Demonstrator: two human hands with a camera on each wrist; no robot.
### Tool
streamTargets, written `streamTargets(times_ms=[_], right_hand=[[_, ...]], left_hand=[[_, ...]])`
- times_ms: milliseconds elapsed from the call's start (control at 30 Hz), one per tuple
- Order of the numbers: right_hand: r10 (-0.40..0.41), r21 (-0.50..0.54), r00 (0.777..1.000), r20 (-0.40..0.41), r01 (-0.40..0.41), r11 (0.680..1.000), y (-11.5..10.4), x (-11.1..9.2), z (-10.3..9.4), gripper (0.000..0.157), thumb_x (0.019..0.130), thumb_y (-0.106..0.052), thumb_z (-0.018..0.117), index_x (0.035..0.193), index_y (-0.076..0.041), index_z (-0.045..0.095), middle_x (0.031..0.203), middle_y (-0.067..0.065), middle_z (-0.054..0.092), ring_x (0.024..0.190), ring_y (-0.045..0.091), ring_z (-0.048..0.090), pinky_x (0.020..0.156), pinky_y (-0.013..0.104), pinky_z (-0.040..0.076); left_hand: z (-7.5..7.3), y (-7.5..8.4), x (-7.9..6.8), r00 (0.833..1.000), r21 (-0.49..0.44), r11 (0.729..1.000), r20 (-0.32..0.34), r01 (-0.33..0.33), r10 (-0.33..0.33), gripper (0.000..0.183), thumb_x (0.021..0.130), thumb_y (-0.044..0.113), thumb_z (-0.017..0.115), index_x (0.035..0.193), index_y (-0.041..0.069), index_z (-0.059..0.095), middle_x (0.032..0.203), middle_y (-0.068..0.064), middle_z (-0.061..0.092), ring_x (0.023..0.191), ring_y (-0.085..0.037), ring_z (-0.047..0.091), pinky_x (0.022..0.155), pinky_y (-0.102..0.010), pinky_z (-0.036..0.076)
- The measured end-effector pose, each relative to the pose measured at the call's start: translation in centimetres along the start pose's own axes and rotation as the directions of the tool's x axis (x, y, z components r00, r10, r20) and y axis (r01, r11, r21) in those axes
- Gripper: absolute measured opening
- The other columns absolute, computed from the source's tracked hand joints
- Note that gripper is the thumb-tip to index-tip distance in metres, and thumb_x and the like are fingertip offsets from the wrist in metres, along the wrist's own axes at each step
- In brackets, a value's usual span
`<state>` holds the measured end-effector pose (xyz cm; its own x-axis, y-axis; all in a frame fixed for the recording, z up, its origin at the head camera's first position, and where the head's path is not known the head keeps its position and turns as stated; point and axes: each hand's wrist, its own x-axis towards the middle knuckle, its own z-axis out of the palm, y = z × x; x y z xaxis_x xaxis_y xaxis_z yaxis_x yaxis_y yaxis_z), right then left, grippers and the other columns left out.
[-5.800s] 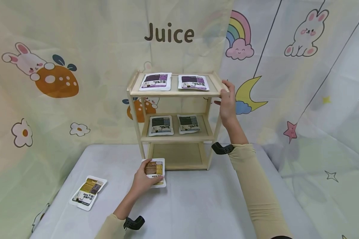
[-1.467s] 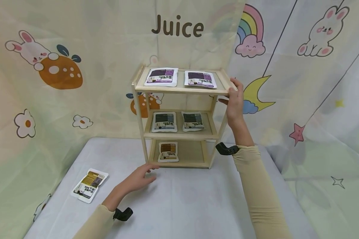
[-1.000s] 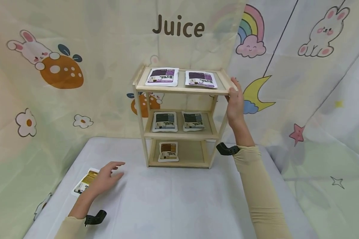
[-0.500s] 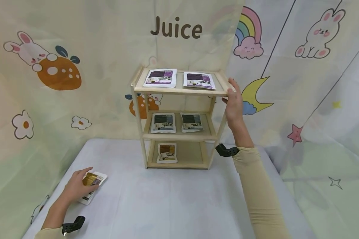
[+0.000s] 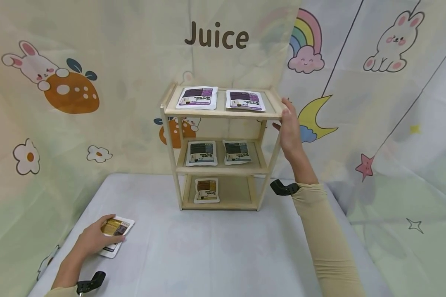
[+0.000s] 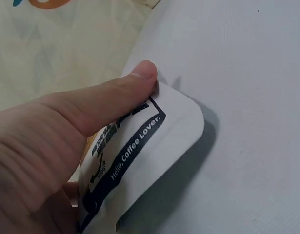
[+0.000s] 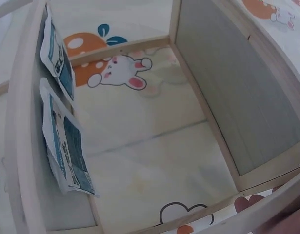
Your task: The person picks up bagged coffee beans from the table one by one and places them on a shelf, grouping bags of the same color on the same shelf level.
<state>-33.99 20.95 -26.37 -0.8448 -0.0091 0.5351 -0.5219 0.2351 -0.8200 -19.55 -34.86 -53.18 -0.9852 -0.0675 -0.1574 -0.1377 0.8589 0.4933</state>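
At the table's left, my left hand (image 5: 91,238) grips a white coffee pouch (image 5: 122,226) with a yellow-brown label across its width. In the left wrist view the thumb lies along one edge of this pouch (image 6: 174,131), which reads "Hello, Coffee Lover."; its near edge stands a little off the cloth, over a shadow. My right hand (image 5: 290,130) holds the top right corner of a three-tier wooden shelf (image 5: 223,114). In the right wrist view only some fingertips (image 7: 250,201) show behind the frame.
Two purple-label pouches (image 5: 197,98) lie on the top tier. Two blue-green-label pouches (image 5: 201,153) lie on the middle tier. One brown-label pouch (image 5: 207,191) is at the left of the bottom tier. A white-covered table (image 5: 193,251) carries the shelf, with a printed curtain (image 5: 134,82) behind.
A brown-label pouch went from my left hand onto the bottom tier. The left hand then moved left and took hold of the yellow-brown pouch. My right hand stayed on the shelf corner.
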Motion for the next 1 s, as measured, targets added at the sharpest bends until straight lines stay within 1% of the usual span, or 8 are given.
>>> streamTargets(times_ms=[133, 267, 400, 500, 567, 667, 800, 1000], right_hand=[[0.005, 0.008, 1.0, 0.002, -0.005, 1.0, -0.1, -0.1, 0.1, 0.054, 0.104, -0.038, 0.022, 0.155, -0.018, 0.021, 0.154, 0.007, 0.027, 0.135, 0.028, 0.037, 0.105, 0.051, 0.035], [0.007, 0.018, 1.0, -0.018, -0.007, 1.0, -0.1, -0.1, 0.1, 0.053, 0.104, -0.037, 0.021, 0.154, -0.019, 0.022, 0.152, 0.007, 0.029, 0.134, 0.029, 0.039, 0.104, 0.052, 0.036], [0.017, -0.002, 0.999, -0.032, -0.017, 1.0, 0.0, 0.0, 0.0, 0.052, 0.105, -0.039, 0.021, 0.153, -0.02, 0.023, 0.151, 0.007, 0.032, 0.132, 0.028, 0.042, 0.103, 0.051, 0.037], [0.024, -0.001, 0.999, -0.028, -0.024, 1.0, -0.1, 0.0, 0.0, 0.052, 0.105, -0.038, 0.021, 0.153, -0.019, 0.023, 0.15, 0.007, 0.032, 0.131, 0.028, 0.042, 0.102, 0.051, 0.038], [0.02, 0.003, 0.999, -0.025, -0.02, 1.0, -0.1, 0.1, 0.1, 0.052, 0.105, -0.037, 0.021, 0.153, -0.018, 0.024, 0.15, 0.007, 0.033, 0.13, 0.028, 0.043, 0.101, 0.051, 0.038], [0.005, 0.01, 1.0, -0.027, -0.005, 1.0, -0.3, 0.3, 0.1, 0.051, 0.104, -0.036, 0.021, 0.152, -0.018, 0.026, 0.148, 0.007, 0.035, 0.128, 0.027, 0.045, 0.1, 0.05, 0.039], [-0.011, 0.022, 0.999, -0.038, 0.012, 1.0, -0.3, 0.3, 0.2, 0.05, 0.104, -0.036, 0.021, 0.151, -0.018, 0.028, 0.145, 0.008, 0.037, 0.125, 0.026, 0.046, 0.099, 0.05, 0.04], [-0.004, 0.03, 0.999, -0.04, 0.006, 1.0, -0.1, -0.2, 0.5, 0.052, 0.103, -0.035, 0.021, 0.151, -0.015, 0.028, 0.145, 0.008, 0.037, 0.123, 0.027, 0.047, 0.097, 0.05, 0.041]], left_hand=[[0.7, 0.4, -0.2, 0.999, -0.03, 1.0, -0.042, 0.002, -0.004, 0.105, 0.069, 0.064, 0.077, 0.143, 0.002, 0.036, 0.13, -0.041, 0.043, 0.102, -0.047, 0.051, 0.076, -0.058, 0.043], [1.9, 1.6, 0.0, 0.994, -0.069, 0.997, -0.104, -0.019, 0.012, 0.102, 0.07, 0.064, 0.076, 0.143, 0.003, 0.039, 0.129, -0.038, 0.046, 0.104, -0.047, 0.051, 0.077, -0.057, 0.043], [2.8, 3.2, 0.1, 0.989, -0.137, 0.99, -0.146, -0.023, 0.003, 0.095, 0.075, 0.062, 0.073, 0.143, 0.006, 0.038, 0.13, -0.036, 0.047, 0.103, -0.043, 0.052, 0.074, -0.048, 0.045], [3.3, 3.8, 0.2, 0.99, -0.206, 0.978, -0.139, -0.033, 0.004, 0.089, 0.08, 0.058, 0.071, 0.144, 0.007, 0.037, 0.133, -0.034, 0.044, 0.106, -0.042, 0.05, 0.076, -0.048, 0.044], [3.5, 4.0, 0.3, 0.994, -0.26, 0.965, -0.111, -0.048, 0.02, 0.085, 0.082, 0.052, 0.072, 0.145, 0.006, 0.036, 0.137, -0.033, 0.04, 0.114, -0.045, 0.046, 0.084, -0.055, 0.043], [3.5, 4.8, 0.2, 0.996, -0.352, 0.933, -0.065, -0.072, 0.053, 0.081, 0.083, 0.038, 0.076, 0.146, 0.006, 0.035, 0.143, -0.033, 0.033, 0.126, -0.051, 0.033, 0.094, -0.065, 0.034], [3.4, 6.0, -0.1, 0.995, -0.422, 0.901, -0.035, -0.097, 0.091, 0.083, 0.079, 0.027, 0.081, 0.146, 0.008, 0.036, 0.148, -0.033, 0.026, 0.133, -0.055, 0.02, 0.1, -0.069, 0.024], [5.3, 7.4, -1.0, 0.991, -0.389, 0.911, -0.036, -0.135, 0.131, 0.086, 0.075, 0.034, 0.084, 0.144, 0.013, 0.039, 0.148, -0.028, 0.031, 0.134, -0.052, 0.025, 0.101, -0.07, 0.023]])
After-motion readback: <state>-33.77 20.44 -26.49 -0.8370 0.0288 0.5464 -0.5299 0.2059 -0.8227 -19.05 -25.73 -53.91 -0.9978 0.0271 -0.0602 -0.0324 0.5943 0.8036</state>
